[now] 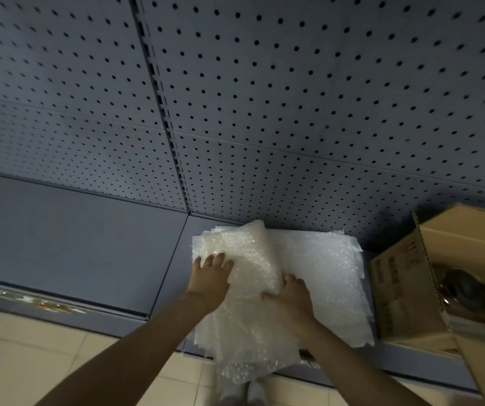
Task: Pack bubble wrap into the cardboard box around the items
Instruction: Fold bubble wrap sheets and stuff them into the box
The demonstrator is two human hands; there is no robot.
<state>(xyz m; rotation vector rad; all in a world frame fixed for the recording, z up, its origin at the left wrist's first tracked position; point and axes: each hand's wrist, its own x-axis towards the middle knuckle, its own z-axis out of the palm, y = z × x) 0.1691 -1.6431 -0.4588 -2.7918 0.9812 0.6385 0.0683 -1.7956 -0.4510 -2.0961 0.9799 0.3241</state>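
Observation:
A stack of clear bubble wrap sheets lies on the low grey shelf. The top sheet is folded over on itself and hangs past the shelf's front edge. My left hand rests on its left part with fingers spread flat. My right hand grips the fold of that sheet near the middle. An open cardboard box stands on the shelf at the right, with a dark item inside it.
A grey pegboard back panel rises behind the shelf. Beige floor tiles lie below the shelf's front edge. A box flap hangs down at the far right.

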